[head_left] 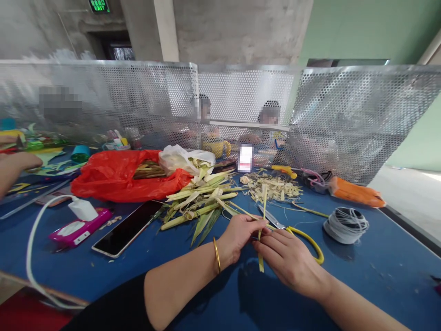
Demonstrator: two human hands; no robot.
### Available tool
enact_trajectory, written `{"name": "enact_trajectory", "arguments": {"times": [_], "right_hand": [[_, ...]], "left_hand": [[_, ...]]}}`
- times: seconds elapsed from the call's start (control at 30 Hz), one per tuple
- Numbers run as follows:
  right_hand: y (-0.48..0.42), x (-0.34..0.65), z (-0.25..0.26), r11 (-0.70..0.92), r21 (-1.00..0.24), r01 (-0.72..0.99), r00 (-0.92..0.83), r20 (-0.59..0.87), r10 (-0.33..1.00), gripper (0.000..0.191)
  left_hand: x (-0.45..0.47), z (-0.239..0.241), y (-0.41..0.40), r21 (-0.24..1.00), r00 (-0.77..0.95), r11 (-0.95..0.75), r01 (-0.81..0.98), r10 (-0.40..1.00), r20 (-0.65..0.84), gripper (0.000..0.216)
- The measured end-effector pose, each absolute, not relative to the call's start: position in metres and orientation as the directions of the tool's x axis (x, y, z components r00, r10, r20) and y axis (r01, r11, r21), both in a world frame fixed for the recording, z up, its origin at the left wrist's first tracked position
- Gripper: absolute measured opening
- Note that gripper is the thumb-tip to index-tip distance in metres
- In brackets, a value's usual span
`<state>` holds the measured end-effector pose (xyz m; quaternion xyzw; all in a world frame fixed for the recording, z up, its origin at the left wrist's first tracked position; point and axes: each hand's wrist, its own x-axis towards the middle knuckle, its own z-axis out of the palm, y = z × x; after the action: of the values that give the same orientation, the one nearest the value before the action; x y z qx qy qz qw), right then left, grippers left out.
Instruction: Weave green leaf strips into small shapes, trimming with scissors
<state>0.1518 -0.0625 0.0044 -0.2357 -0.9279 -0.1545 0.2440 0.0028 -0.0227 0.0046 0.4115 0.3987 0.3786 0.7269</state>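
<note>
Both hands meet over the blue table. With thumb and fingers pinched, my left hand (239, 236) grips a pale green leaf strip (264, 202), which stands roughly upright between the hands and pokes out below them. On its right side, my right hand (291, 257) has its fingers closed on the same strip; the fingertips partly hide it. Scissors with yellow handles (319, 250) lie just behind my right hand, blades partly covered. A heap of pale green husks and leaves (203, 202) is spread beyond my left hand.
A phone (129, 230), a pink power strip (81, 227) and a red plastic bag (103, 174) are to the left. Shredded scraps (275, 186) lie behind the scissors. A spool of thread (346, 225) and an orange packet (356, 192) sit right. A perforated metal screen (237, 92) runs behind. Another person's hand (20, 163) is far left.
</note>
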Motion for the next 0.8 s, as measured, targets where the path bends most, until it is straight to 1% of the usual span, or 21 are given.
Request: {"name": "enact_trajectory", "arguments": {"times": [0.13, 0.2, 0.23, 0.3, 0.33, 0.37, 0.4, 0.43, 0.5, 0.53, 0.6, 0.67, 0.73, 0.8], "right_hand": [[-0.066, 0.149, 0.007, 0.861, 0.154, 0.485, -0.78, 0.521, 0.346, 0.027], [-0.066, 0.149, 0.008, 0.864, 0.16, 0.478, -0.77, 0.55, 0.324, 0.028], [-0.066, 0.151, 0.01, 0.846, 0.164, 0.507, -0.739, 0.587, 0.33, 0.028], [-0.062, 0.155, 0.013, 0.736, 0.14, 0.663, -0.597, 0.692, 0.407, 0.029], [-0.059, 0.158, 0.014, 0.649, 0.096, 0.755, -0.494, 0.733, 0.467, 0.029], [-0.055, 0.16, 0.015, 0.566, 0.036, 0.823, -0.4, 0.745, 0.534, 0.029], [-0.05, 0.162, 0.016, 0.509, -0.032, 0.86, -0.336, 0.716, 0.612, 0.027], [-0.046, 0.163, 0.015, 0.481, -0.107, 0.87, -0.306, 0.649, 0.696, 0.024], [-0.041, 0.161, 0.01, 0.463, -0.269, 0.845, -0.319, 0.442, 0.838, 0.023], [-0.039, 0.159, 0.006, 0.441, -0.349, 0.827, -0.327, 0.34, 0.882, 0.025], [-0.039, 0.154, -0.005, 0.373, -0.488, 0.79, -0.313, 0.202, 0.928, 0.029], [-0.042, 0.148, -0.014, 0.329, -0.593, 0.735, -0.313, 0.133, 0.94, 0.03], [-0.046, 0.146, -0.02, 0.303, -0.67, 0.678, -0.335, 0.085, 0.938, 0.03], [-0.049, 0.146, -0.022, 0.285, -0.714, 0.639, -0.352, 0.058, 0.934, 0.03]], "left_hand": [[0.005, 0.005, -0.025, 0.904, 0.391, 0.354, -0.241, 0.888, -0.243, 0.025], [0.005, 0.007, -0.024, 0.899, 0.38, 0.349, -0.264, 0.894, -0.235, 0.025], [0.003, 0.009, -0.023, 0.898, 0.37, 0.347, -0.27, 0.898, -0.236, 0.026], [-0.002, 0.014, -0.02, 0.902, 0.35, 0.348, -0.256, 0.903, -0.249, 0.028], [-0.006, 0.016, -0.019, 0.906, 0.347, 0.351, -0.235, 0.901, -0.259, 0.03], [-0.01, 0.018, -0.017, 0.912, 0.343, 0.351, -0.211, 0.9, -0.267, 0.031], [-0.014, 0.019, -0.016, 0.918, 0.346, 0.348, -0.187, 0.898, -0.27, 0.033], [-0.017, 0.019, -0.015, 0.924, 0.355, 0.344, -0.165, 0.895, -0.27, 0.034], [-0.023, 0.016, -0.013, 0.932, 0.395, 0.339, -0.127, 0.879, -0.267, 0.037], [-0.025, 0.012, -0.012, 0.932, 0.416, 0.344, -0.114, 0.868, -0.27, 0.038], [-0.026, 0.004, -0.01, 0.927, 0.449, 0.362, -0.092, 0.847, -0.286, 0.04], [-0.026, -0.004, -0.009, 0.928, 0.452, 0.371, -0.042, 0.835, -0.314, 0.039], [-0.025, -0.009, -0.008, 0.93, 0.43, 0.365, 0.039, 0.834, -0.346, 0.037], [-0.024, -0.01, -0.008, 0.926, 0.399, 0.367, 0.088, 0.839, -0.371, 0.034]]}}
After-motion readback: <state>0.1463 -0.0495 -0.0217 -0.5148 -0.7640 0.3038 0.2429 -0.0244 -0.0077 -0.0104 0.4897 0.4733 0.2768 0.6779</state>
